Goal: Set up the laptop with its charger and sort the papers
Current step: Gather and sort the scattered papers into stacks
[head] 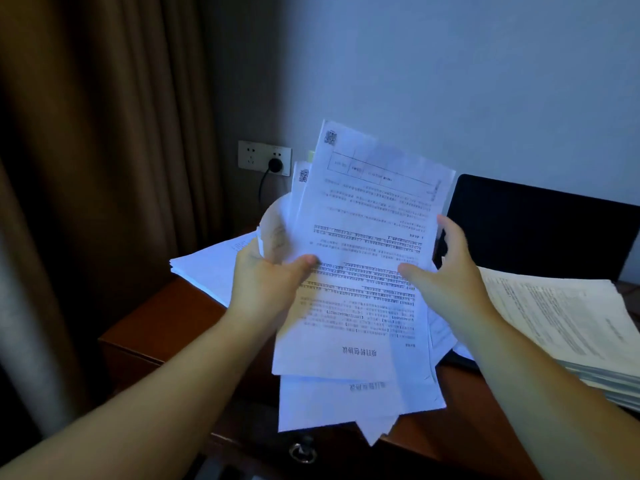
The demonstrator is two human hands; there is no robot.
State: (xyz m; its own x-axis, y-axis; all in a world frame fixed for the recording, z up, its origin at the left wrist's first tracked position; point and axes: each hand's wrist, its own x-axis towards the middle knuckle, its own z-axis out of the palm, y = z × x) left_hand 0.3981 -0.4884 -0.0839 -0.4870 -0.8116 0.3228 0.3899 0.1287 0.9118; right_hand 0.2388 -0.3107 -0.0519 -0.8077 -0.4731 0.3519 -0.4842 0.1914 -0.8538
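Left hand (268,282) gripping a fanned sheaf of white printed papers (360,271) above the reddish-brown wooden desk (166,323), right hand (446,271) spreading open against its right edge, sheaf partly blocking the black open laptop (540,230) at far right, thick paper stack (571,323) lying right, thinner white stack (211,265) lying left, black plug (275,165) sitting in the white wall socket (265,157).
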